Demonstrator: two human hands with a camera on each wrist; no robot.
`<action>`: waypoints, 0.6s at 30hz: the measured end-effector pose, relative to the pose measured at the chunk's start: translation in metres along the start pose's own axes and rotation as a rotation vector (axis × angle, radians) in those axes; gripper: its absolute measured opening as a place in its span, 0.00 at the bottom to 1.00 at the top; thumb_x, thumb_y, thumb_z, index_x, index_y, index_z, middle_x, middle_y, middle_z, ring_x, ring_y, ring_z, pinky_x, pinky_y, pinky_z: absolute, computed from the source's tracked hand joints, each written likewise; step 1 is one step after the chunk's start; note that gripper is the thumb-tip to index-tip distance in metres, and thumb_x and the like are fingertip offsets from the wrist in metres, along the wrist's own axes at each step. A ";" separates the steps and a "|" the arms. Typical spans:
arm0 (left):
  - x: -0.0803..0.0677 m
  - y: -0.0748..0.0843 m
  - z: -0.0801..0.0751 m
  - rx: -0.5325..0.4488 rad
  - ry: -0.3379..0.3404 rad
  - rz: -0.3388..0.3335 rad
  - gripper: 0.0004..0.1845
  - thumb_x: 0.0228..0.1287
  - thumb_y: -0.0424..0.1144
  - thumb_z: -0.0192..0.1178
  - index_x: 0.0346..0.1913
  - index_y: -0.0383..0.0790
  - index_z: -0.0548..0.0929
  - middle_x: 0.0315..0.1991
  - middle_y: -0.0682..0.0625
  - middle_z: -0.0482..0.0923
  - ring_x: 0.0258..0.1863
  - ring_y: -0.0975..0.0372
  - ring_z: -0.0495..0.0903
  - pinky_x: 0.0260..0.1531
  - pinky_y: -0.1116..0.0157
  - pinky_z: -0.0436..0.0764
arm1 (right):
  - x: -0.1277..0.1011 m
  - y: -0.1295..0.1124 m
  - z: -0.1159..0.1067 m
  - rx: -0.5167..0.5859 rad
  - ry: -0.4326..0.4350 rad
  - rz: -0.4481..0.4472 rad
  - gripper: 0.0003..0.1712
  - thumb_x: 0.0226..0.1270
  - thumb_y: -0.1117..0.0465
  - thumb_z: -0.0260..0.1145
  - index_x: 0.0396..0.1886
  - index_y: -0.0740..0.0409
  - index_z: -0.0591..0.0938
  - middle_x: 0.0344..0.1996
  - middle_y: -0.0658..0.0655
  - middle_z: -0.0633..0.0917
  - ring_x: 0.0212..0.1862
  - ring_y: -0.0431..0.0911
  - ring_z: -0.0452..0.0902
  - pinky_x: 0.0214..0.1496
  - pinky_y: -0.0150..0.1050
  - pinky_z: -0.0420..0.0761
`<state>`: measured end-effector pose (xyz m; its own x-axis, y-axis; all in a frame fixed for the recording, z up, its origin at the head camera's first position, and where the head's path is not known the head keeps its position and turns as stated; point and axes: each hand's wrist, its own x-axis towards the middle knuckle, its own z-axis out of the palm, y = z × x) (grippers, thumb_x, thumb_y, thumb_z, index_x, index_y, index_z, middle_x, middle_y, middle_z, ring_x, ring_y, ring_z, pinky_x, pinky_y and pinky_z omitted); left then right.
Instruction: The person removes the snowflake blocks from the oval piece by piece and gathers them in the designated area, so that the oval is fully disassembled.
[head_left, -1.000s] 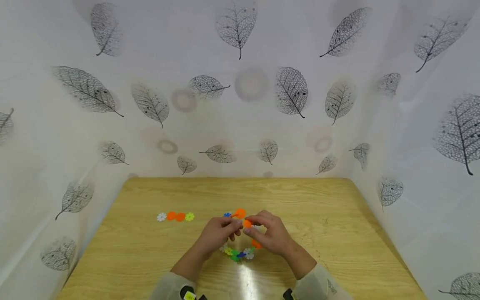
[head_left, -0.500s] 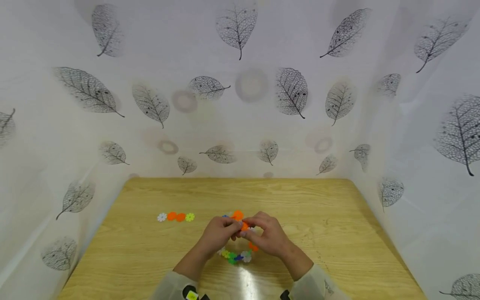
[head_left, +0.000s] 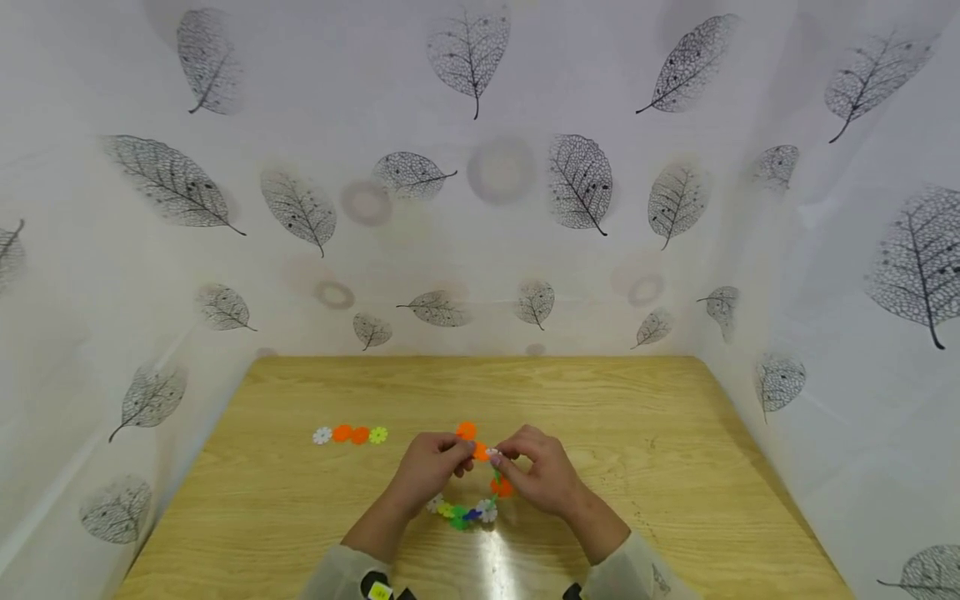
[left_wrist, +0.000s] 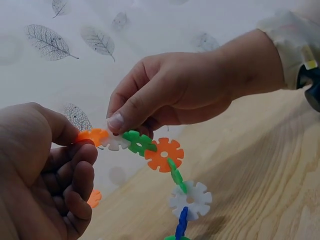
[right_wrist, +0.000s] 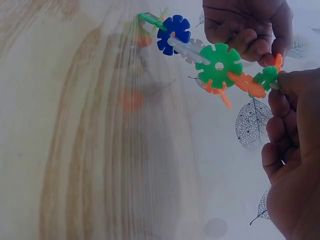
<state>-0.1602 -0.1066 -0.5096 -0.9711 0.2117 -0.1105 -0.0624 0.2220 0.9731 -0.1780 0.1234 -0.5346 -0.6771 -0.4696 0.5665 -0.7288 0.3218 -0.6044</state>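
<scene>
A chain of snowflake discs (head_left: 472,492) hangs in a loop between both hands above the near middle of the counter (head_left: 645,417), its top end at 12 o'clock and the lowest discs at 6 o'clock, close to the wood. The left hand (head_left: 433,463) pinches an orange disc (left_wrist: 92,136) at the chain's end between thumb and curled fingers, palm turned inward. The right hand (head_left: 542,473) comes in from 3 o'clock, wrist raised, its grip pinching a white disc (left_wrist: 116,142) right next to that orange one. The left wrist view shows the run below the pinch: green, orange, green, white, then blue. The right wrist view shows a blue disc (right_wrist: 173,34) and a large green disc (right_wrist: 219,65) edge-on to each other. Only the head view shows a short row of four discs (head_left: 350,434) lying flat at 9 o'clock, well apart from the hands
</scene>
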 end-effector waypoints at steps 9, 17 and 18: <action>-0.003 0.003 0.000 0.008 0.083 -0.018 0.16 0.69 0.43 0.64 0.29 0.33 0.86 0.24 0.49 0.81 0.26 0.59 0.76 0.26 0.65 0.74 | 0.004 -0.003 0.003 -0.002 -0.003 -0.062 0.04 0.71 0.64 0.72 0.39 0.50 0.89 0.34 0.42 0.85 0.37 0.36 0.78 0.36 0.38 0.83; -0.002 0.003 -0.009 0.028 0.185 -0.021 0.13 0.67 0.39 0.62 0.26 0.35 0.86 0.23 0.46 0.82 0.23 0.59 0.74 0.23 0.65 0.73 | 0.006 -0.004 0.005 -0.006 0.023 -0.108 0.05 0.70 0.66 0.71 0.36 0.51 0.87 0.32 0.43 0.84 0.35 0.37 0.76 0.33 0.37 0.80; -0.003 0.004 -0.014 0.017 0.208 -0.024 0.13 0.67 0.39 0.62 0.28 0.34 0.86 0.24 0.45 0.82 0.24 0.58 0.75 0.24 0.65 0.74 | 0.005 -0.003 0.003 -0.007 0.029 -0.107 0.06 0.70 0.66 0.72 0.36 0.50 0.87 0.31 0.43 0.83 0.34 0.37 0.75 0.33 0.37 0.80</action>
<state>-0.1611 -0.1192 -0.5031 -0.9961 0.0049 -0.0880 -0.0842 0.2409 0.9669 -0.1790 0.1171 -0.5315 -0.5984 -0.4773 0.6435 -0.7974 0.2769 -0.5361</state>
